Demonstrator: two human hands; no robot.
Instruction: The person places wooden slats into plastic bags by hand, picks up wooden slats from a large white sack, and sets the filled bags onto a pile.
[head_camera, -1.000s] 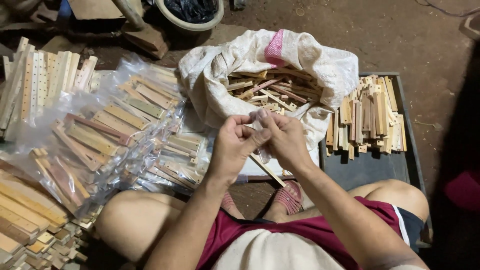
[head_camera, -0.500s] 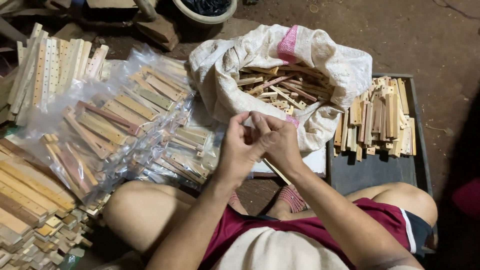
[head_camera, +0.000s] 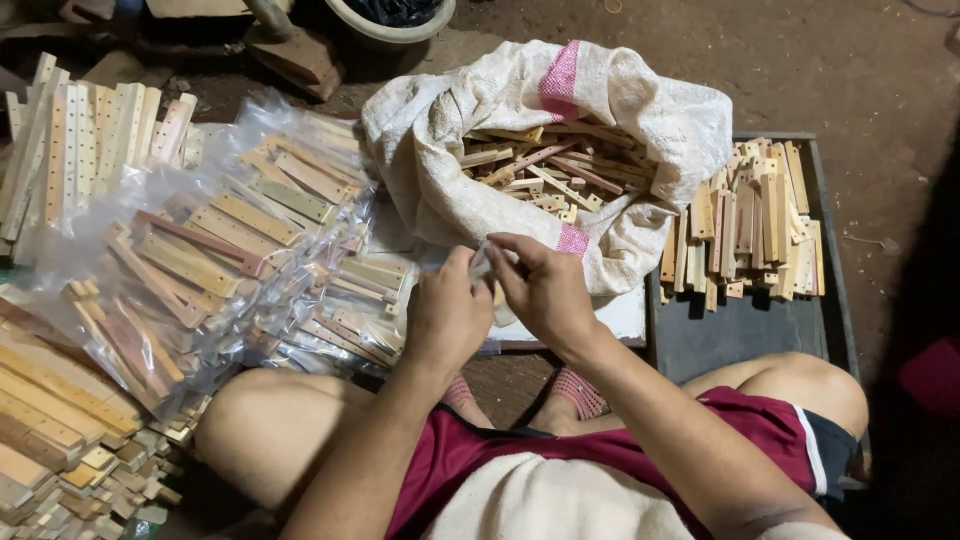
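Note:
My left hand (head_camera: 448, 312) and my right hand (head_camera: 545, 287) meet in front of my knees. Both pinch a small clear plastic packet (head_camera: 482, 262) between the fingertips. A bit of light wood shows between the palms, and the rest of it is hidden. Just beyond the hands lies an open white sack (head_camera: 640, 115) with a pink stripe. It is full of short wooden strips (head_camera: 555, 170).
Clear bags packed with wooden strips (head_camera: 230, 245) spread out on my left. Perforated wooden slats (head_camera: 80, 140) lie at the far left, and stacked slats (head_camera: 50, 400) sit by my left knee. Loose strips (head_camera: 750, 215) are piled on a dark tray (head_camera: 740, 325) to the right.
The long wooden strip that stuck out below my hands is no longer visible. My hands stay together in front of the sack, working the clear packet.

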